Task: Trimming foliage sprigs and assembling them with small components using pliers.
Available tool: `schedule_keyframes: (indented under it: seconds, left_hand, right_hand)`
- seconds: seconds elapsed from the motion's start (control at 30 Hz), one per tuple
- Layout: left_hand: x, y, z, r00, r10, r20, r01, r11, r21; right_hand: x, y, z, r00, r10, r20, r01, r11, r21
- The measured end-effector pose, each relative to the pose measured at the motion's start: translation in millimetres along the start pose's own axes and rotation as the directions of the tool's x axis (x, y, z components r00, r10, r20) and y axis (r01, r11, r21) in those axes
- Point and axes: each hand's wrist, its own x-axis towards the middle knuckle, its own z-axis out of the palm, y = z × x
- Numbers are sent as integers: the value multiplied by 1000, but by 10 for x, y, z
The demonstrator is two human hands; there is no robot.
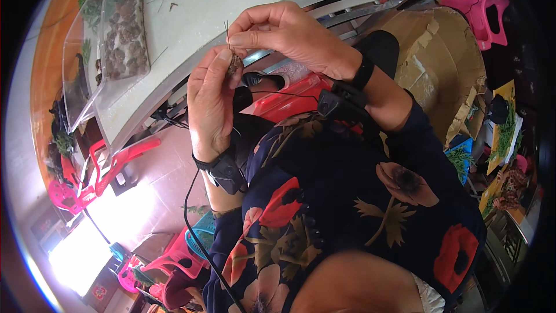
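Plastic bags (119,35), clear and filled with small brown lumps, lie on the pale surface (191,17) well to the left of the hands and beyond them; red and pink plastic stools (119,159) stand on the floor below that edge.

Nearer in, the left hand (209,101) is raised upright, its thumb and fingertips closed on a small brown piece (234,65), knobbly and dark, much like the lumps in the bags. A black band with a small unit (226,173) sits on that wrist, a cable hanging from it.

Just right of it and touching at the fingertips, the right hand (286,35) comes over from above, thumb and forefinger pinched together on a thin stalk or fibre (226,28) that sticks up from the piece. So both hands are clamped on the same little thing, held in the air in front of the surface's edge.

It looks light and dry, probably brittle, with a rough skin that should not slip; the body is the place to hold it, since the stalk seems too thin to bear any pull.

Further right lies torn brown cardboard (440,58), then a pink stool (483,11).
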Motion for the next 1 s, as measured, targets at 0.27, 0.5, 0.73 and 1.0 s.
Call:
schedule_keyframes:
  seconds: [0.27, 0.5, 0.73, 1.0]
  left_hand:
    - [-21, 14, 121, 988, -146, 52, 150, 985, -83]
    - [-8, -9, 118, 992, -123, 33, 122, 992, 26]
    - [-19, -32, 76, 993, -119, 27, 119, 993, 6]
    - [-54, -25, 135, 986, 155, -56, -94, 811, 577]
  right_hand:
    - [-51, 106, 9, 999, 5, -34, -4, 999, 39]
    - [-71, 124, -34, 997, -77, -33, 69, 977, -201]
    - [-51, 18, -99, 952, -286, -111, 215, 881, -422]
    - [-16, -45, -56, 974, -223, 33, 198, 777, -598]
